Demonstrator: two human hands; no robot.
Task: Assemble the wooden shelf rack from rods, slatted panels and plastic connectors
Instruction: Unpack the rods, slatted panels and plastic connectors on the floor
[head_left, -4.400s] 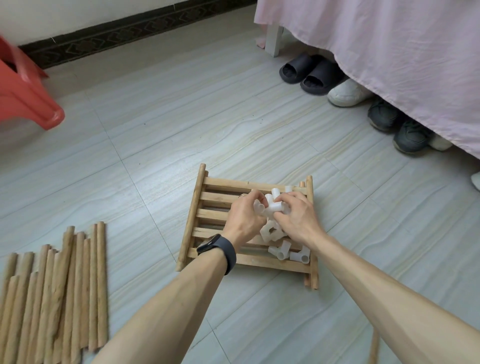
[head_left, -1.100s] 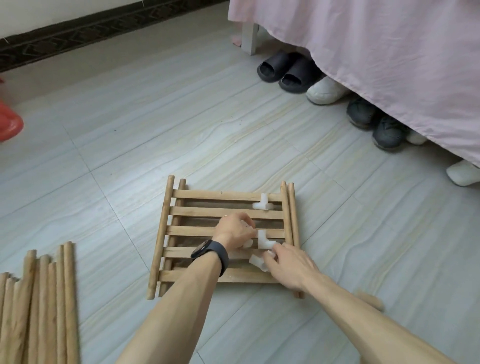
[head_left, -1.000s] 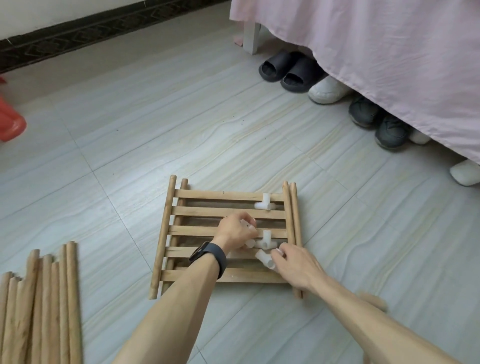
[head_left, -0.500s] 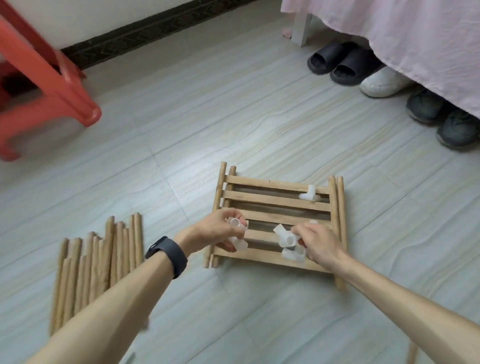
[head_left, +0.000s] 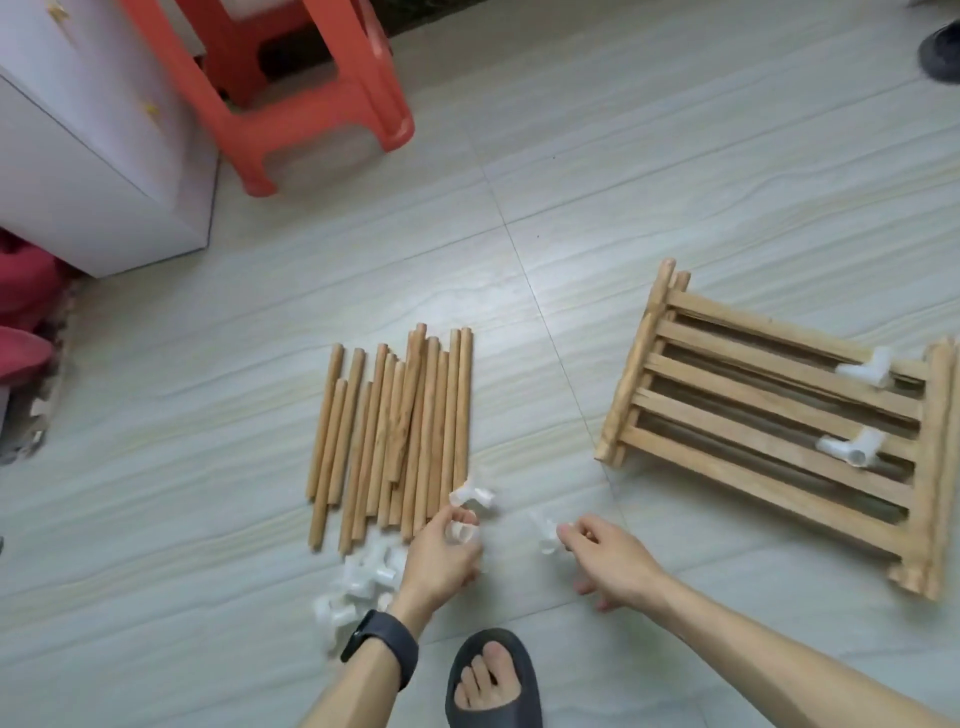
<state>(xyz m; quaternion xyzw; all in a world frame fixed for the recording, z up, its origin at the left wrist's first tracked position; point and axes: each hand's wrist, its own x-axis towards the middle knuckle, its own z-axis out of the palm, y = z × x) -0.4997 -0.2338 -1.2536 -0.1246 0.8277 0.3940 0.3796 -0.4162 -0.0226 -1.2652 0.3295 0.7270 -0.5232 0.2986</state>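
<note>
Though blurred, white tubular connector (head_left: 461, 531) in left grip (head_left: 441, 556), near round rods (head_left: 400, 426).

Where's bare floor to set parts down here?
Free: the floor strip between rods and slatted panels; also the wide patch left of the rods, toward the white cabinet. Crowded: connector pile by the left hand at the rods' near ends.

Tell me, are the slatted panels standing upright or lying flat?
Lying flat on the floor, stacked: the slatted panels have two plastic connectors resting on their slats.
</note>
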